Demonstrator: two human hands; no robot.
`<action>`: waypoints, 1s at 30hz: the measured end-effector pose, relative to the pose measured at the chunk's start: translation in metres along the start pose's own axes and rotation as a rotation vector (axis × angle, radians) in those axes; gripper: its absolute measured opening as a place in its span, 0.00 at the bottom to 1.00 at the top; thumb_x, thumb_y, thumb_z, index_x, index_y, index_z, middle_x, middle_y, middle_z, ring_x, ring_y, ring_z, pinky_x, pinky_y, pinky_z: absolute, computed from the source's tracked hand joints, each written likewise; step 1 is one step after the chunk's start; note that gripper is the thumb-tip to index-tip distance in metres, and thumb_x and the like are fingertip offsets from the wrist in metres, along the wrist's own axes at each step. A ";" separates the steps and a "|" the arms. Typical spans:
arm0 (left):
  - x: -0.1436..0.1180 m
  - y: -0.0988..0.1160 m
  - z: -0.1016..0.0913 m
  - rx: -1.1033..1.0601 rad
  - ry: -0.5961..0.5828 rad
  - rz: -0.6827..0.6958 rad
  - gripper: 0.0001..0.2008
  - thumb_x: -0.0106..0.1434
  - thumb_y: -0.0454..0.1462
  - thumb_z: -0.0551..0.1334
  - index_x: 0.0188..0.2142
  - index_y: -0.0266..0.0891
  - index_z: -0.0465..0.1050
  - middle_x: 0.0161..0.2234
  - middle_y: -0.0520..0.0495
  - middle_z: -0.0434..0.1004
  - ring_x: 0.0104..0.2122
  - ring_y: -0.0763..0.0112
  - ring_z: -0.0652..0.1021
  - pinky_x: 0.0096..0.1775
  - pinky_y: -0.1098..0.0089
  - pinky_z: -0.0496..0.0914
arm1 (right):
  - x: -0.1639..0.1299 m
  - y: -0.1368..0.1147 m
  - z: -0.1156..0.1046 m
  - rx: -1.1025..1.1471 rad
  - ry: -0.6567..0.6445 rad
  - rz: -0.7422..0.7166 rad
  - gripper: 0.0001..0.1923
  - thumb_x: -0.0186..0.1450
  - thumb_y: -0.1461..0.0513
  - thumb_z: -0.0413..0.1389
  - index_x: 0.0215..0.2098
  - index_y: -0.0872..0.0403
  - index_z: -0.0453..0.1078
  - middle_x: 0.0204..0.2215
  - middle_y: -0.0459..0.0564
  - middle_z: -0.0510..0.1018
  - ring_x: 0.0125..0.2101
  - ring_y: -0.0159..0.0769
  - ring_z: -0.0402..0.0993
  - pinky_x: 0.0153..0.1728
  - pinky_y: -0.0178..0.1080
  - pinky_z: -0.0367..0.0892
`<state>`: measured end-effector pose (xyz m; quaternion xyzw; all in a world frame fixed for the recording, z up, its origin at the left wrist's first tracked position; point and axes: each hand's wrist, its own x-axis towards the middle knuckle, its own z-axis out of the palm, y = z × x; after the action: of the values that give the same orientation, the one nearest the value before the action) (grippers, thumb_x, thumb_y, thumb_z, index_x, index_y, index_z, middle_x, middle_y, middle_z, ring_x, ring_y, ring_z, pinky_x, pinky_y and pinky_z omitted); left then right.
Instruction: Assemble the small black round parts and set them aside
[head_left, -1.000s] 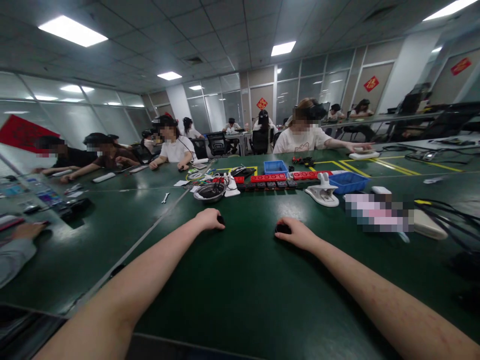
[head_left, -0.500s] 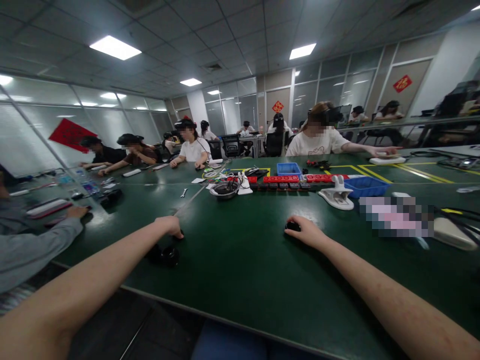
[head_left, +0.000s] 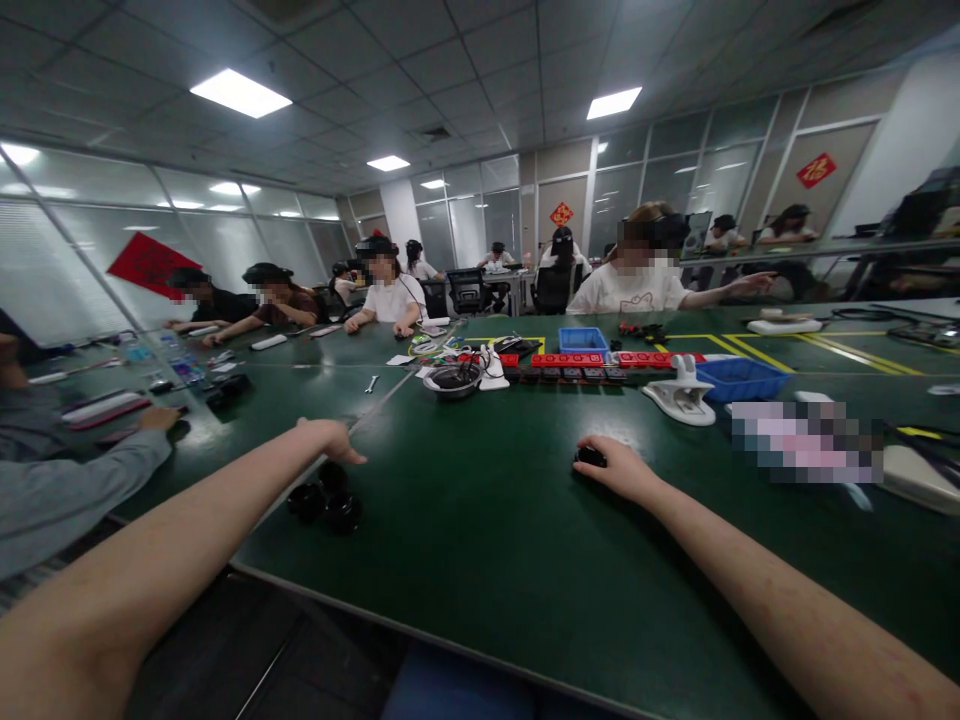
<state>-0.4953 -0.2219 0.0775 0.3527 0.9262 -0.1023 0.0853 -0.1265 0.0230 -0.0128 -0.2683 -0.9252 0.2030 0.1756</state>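
Observation:
My left hand (head_left: 328, 440) hovers at the left with its fingers stretched out, holding nothing. Just below it, three small glossy black round pieces (head_left: 343, 511) stand close together on the green table (head_left: 465, 560). The farthest black piece (head_left: 333, 476) is partly covered by my left hand. On the right, my right hand (head_left: 616, 468) rests on the tabletop, its fingers curled round another black round piece (head_left: 590, 457). The exact kind of these pieces cannot be made out.
A metal bowl (head_left: 452, 380) with dark contents, red power strips (head_left: 574, 360), a white clamp (head_left: 681, 392) and blue bins (head_left: 739, 380) line the middle. A wrench (head_left: 371, 384) lies left of the bowl. A co-worker's grey sleeve (head_left: 97, 478) is at the left.
My left hand has let go of a black piece and lifted slightly back to the left; that piece now stands beside the other two. The right hand keeps its hold.

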 end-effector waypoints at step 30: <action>-0.029 0.318 0.065 -0.308 0.363 1.199 0.17 0.59 0.40 0.44 0.45 0.42 0.63 0.47 0.51 0.64 0.48 0.72 0.62 0.50 0.69 0.55 | 0.015 0.042 0.005 0.358 0.417 0.144 0.21 0.61 0.52 0.37 0.43 0.56 0.60 0.28 0.48 0.69 0.28 0.32 0.66 0.30 0.35 0.62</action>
<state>-0.2552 -0.0242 -0.0199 0.8044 0.5723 0.1586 0.0193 -0.1230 0.0625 -0.0333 -0.3340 -0.7971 0.3154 0.3918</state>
